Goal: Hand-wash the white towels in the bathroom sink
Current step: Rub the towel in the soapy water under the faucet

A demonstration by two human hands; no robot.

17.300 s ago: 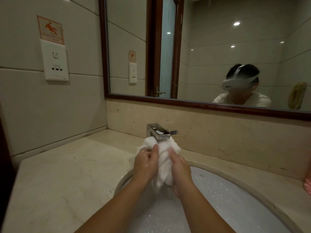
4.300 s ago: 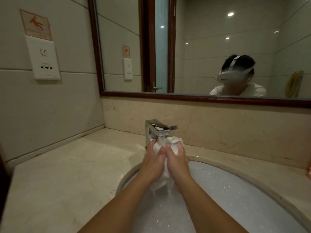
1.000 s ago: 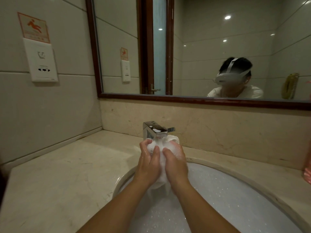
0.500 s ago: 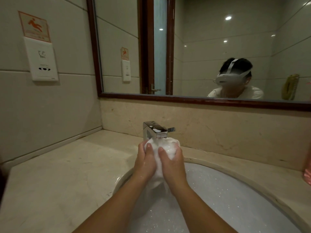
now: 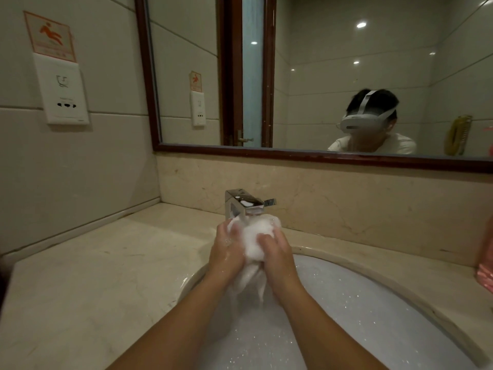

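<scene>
The left hand (image 5: 226, 252) and the right hand (image 5: 277, 251) are held side by side over the back of the sink (image 5: 360, 305), both wet, with their fingers curled inward round a bunched white towel (image 5: 256, 235). The left fingers wrap the bundle's left side and the right fingers dig into its right and front, so the cloth is squeezed between the two palms. The top of the towel bulges out above the knuckles as a rounded, sudsy lump, and its loose tail hangs down between the wrists into the basin. That lump sits directly under the spout of a square chrome faucet (image 5: 242, 202), touching it or very nearly so. I cannot tell whether water is running. Both bare forearms reach up from the lower edge across the white basin, whose wall is speckled with droplets. A pale marble countertop (image 5: 93, 276) surrounds the sink and meets a matching backsplash (image 5: 346, 204) behind the faucet. Above the backsplash hangs a mirror (image 5: 320, 76) in a dark wooden frame, which reflects a person (image 5: 373, 140) in a light top wearing a white headset, a narrow door, and a yellow object (image 5: 457, 134) on the far wall. On the tiled wall to the left is a white socket plate (image 5: 62, 94) with an orange sign (image 5: 50, 36) just above it. A pink object (image 5: 485, 276) shows at the right edge, resting on the counter.
</scene>
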